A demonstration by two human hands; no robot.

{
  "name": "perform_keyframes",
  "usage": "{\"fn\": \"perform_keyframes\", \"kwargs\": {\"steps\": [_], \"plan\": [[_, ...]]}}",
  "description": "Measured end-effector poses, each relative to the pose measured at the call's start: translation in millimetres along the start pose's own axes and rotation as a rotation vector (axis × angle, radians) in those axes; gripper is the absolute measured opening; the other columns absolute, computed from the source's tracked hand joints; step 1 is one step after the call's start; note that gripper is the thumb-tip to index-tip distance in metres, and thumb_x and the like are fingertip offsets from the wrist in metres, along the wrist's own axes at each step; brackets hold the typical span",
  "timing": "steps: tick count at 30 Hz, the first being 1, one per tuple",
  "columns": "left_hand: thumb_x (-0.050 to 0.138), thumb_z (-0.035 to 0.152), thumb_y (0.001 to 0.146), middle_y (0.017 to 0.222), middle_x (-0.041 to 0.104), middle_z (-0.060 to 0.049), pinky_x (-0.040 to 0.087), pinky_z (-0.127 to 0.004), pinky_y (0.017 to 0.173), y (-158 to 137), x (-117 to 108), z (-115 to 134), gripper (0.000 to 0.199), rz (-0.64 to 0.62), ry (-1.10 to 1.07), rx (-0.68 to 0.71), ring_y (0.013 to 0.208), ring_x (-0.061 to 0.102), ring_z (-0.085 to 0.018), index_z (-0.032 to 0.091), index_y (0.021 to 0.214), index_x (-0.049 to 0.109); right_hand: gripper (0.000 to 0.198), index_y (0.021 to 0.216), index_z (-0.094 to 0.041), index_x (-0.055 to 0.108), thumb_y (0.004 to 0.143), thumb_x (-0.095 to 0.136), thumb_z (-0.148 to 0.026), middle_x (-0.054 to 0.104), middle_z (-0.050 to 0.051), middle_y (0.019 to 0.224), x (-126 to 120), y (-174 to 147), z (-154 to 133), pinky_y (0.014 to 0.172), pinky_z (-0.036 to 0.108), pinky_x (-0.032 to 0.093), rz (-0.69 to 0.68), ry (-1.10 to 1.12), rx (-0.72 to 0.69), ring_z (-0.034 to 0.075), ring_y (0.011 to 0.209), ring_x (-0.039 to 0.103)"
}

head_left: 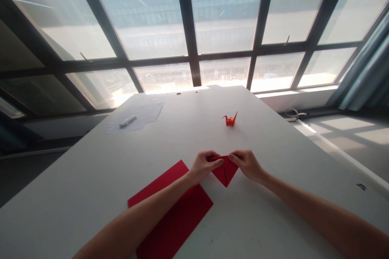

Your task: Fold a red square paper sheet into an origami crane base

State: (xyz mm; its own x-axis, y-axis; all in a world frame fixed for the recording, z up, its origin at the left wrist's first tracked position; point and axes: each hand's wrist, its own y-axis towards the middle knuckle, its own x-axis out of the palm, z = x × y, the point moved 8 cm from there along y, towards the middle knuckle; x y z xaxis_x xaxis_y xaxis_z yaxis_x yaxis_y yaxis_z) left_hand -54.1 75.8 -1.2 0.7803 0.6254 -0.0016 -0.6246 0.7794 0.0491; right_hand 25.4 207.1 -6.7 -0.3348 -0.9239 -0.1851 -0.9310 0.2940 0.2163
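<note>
Between my two hands is a folded red origami paper (pixel 225 173), its point facing me and a slit running up its middle. My left hand (pixel 204 166) pinches its upper left edge, thumb on top. At the upper right corner my right hand (pixel 246 164) grips the same paper between thumb and fingers. Under my left forearm lies a larger red sheet or stack of sheets (pixel 179 218), partly hidden by the arm. Beyond my hands stands a finished red paper crane (pixel 231 120).
White papers (pixel 148 109) lie at the far left of the white table (pixel 100 178), with a white roll-like object (pixel 128 121) on them. Large windows (pixel 225 12) rise behind the table. A small dark item (pixel 361 186) lies near the right edge. A curtain (pixel 364 68) hangs at right.
</note>
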Motion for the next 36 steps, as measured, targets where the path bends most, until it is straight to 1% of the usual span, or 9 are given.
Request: {"fn": "perform_keyframes", "kwargs": {"steps": [7,10,13,17,20,23,27,32,36], "plan": [[0.079,0.047,0.071,0.068,0.068,-0.004,0.039,-0.023,0.058,3,-2,-4,0.037,-0.013,0.037,-0.009,0.062,0.055,-0.013,0.011,0.080,0.075,0.030,0.078,-0.014,0.074,0.085,0.062,-0.041,0.069,0.003,0.067,2,-1,-1,0.053,0.024,0.040,-0.035,-0.045,0.010,0.016,0.059,0.057],[0.075,0.050,0.074,0.064,0.064,-0.002,0.034,-0.023,0.055,5,-3,-7,0.039,-0.033,0.082,-0.026,0.059,0.051,-0.012,0.011,0.077,0.074,0.032,0.074,-0.014,0.073,0.085,0.061,-0.041,0.068,0.003,0.064,-1,-2,-3,0.052,0.024,0.039,-0.006,-0.081,0.008,0.016,0.057,0.057],[0.073,0.052,0.076,0.059,0.059,0.000,0.029,-0.022,0.053,6,-4,-10,0.042,-0.042,0.103,-0.041,0.056,0.046,-0.010,0.010,0.073,0.073,0.032,0.074,-0.014,0.073,0.084,0.063,-0.043,0.069,0.004,0.065,-1,-1,-4,0.052,0.025,0.040,-0.007,-0.041,0.026,0.016,0.057,0.057],[0.072,0.053,0.076,0.061,0.061,-0.002,0.031,-0.023,0.053,6,-4,-11,0.043,-0.060,0.052,-0.060,0.056,0.047,-0.011,0.010,0.073,0.073,0.033,0.076,-0.013,0.074,0.083,0.062,-0.043,0.070,0.004,0.067,6,-1,-1,0.053,0.025,0.042,-0.091,0.017,0.072,0.016,0.057,0.058],[0.071,0.055,0.076,0.065,0.063,-0.002,0.032,-0.023,0.054,6,-1,-10,0.044,-0.091,0.114,-0.052,0.059,0.049,-0.012,0.011,0.079,0.075,0.033,0.073,-0.014,0.074,0.083,0.061,-0.042,0.068,0.003,0.063,4,-1,-3,0.051,0.024,0.040,-0.075,-0.055,0.052,0.015,0.055,0.055],[0.070,0.059,0.075,0.058,0.057,0.000,0.027,-0.022,0.051,7,0,-11,0.049,-0.108,0.206,-0.050,0.055,0.044,-0.011,0.010,0.077,0.075,0.034,0.070,-0.014,0.074,0.085,0.060,-0.041,0.065,0.002,0.060,3,-2,-4,0.050,0.024,0.038,-0.056,-0.097,0.024,0.014,0.054,0.053],[0.069,0.061,0.075,0.052,0.048,0.002,0.021,-0.023,0.048,7,2,-14,0.053,-0.148,0.203,-0.063,0.051,0.037,-0.008,0.009,0.068,0.071,0.035,0.070,-0.013,0.073,0.085,0.059,-0.041,0.063,0.001,0.058,6,-2,-1,0.048,0.023,0.034,-0.098,-0.086,0.043,0.013,0.052,0.050],[0.067,0.063,0.076,0.055,0.053,0.000,0.025,-0.023,0.049,5,5,-15,0.054,-0.233,0.083,-0.130,0.050,0.040,-0.009,0.009,0.065,0.068,0.035,0.065,-0.013,0.071,0.083,0.063,-0.041,0.058,-0.001,0.053,7,-1,-1,0.046,0.022,0.031,-0.103,-0.069,0.042,0.012,0.050,0.046],[0.064,0.065,0.078,0.063,0.062,-0.005,0.034,-0.024,0.053,4,7,-15,0.056,-0.256,-0.024,-0.175,0.055,0.049,-0.013,0.009,0.075,0.072,0.037,0.063,-0.013,0.069,0.083,0.062,-0.043,0.055,-0.001,0.052,7,-1,-2,0.046,0.023,0.030,-0.085,-0.071,0.039,0.012,0.049,0.045]]}}
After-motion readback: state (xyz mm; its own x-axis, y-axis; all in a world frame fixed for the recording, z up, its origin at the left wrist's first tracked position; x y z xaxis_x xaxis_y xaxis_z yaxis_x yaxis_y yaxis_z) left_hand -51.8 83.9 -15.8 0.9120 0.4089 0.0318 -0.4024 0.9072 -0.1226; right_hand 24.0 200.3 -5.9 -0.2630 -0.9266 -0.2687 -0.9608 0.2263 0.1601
